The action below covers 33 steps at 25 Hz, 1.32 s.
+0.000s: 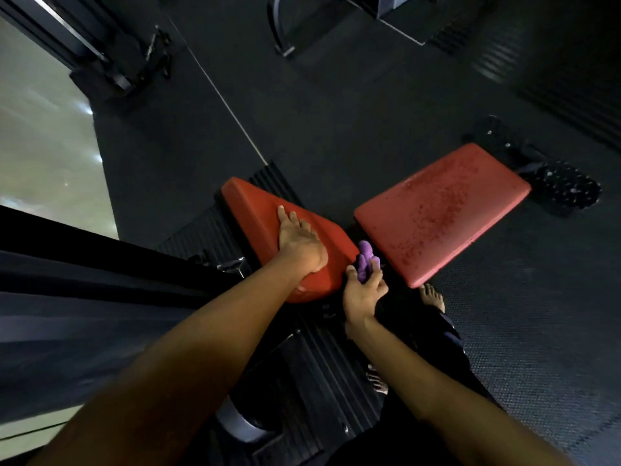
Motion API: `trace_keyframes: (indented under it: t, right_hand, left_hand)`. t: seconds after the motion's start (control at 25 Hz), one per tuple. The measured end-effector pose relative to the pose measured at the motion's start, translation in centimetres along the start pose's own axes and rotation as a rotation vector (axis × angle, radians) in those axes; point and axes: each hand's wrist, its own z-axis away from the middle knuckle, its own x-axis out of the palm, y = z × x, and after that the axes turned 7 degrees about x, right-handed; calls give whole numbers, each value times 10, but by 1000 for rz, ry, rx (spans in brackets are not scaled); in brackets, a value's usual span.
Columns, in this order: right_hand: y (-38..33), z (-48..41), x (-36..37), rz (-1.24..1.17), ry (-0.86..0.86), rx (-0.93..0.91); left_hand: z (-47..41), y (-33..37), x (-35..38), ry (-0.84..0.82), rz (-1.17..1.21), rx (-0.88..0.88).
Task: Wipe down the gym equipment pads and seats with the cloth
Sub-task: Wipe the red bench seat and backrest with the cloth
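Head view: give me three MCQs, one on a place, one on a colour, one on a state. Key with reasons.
1. Where is the left hand? A) on a dumbbell B) flat on the smaller red pad C) in a pocket
2. What colour is the cloth? A) purple B) white C) green
3. What is the right hand doing? A) hanging empty B) gripping the cloth C) pointing
Key: B, its palm lies on the pad's top; A, the bunched fabric is plainly purple; B, its fingers curl round the cloth beside the pad's edge.
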Motion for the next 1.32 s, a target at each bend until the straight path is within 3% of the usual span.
trace_keyframes:
  t: [0.08, 0.24, 0.36, 0.48, 0.64, 0.72, 0.8, 0.92, 1.0, 1.16, 1.32]
  right_hand:
    - [2, 0, 9, -74, 69, 66]
    - [17, -28, 21, -248, 253, 10]
    - [28, -67, 15, -287, 321, 150]
    - [20, -74, 7, -138, 191, 165]
    - [23, -69, -19, 172, -147, -123]
    - [30, -91, -30, 331, -225, -187]
    - [28, -124, -31, 456, -230, -158]
    - [0, -170, -3, 629, -249, 43]
    - [-36, -174, 20, 710, -374, 52]
    - [-81, -134, 54, 648, -589, -158]
    - [-63, -104, 14, 632, -652, -449]
  left_hand:
    - [-1, 1, 1, 18, -1, 10]
    - [-4, -1, 3, 21, -11, 8]
    - [-4, -1, 1, 5, 1, 8]
    - [-3, -3, 2, 7, 10, 15]
    - [-5, -3, 2, 8, 20, 23]
    - [-5, -4, 1, 3, 25, 24]
    - [-8, -4, 2, -4, 22, 16]
    - [-19, -4, -1, -42, 38, 1]
    - [-34, -5, -3, -69, 69, -5]
    - [-69, -22, -8, -100, 112, -40]
    - [-92, -41, -8, -100, 53, -120]
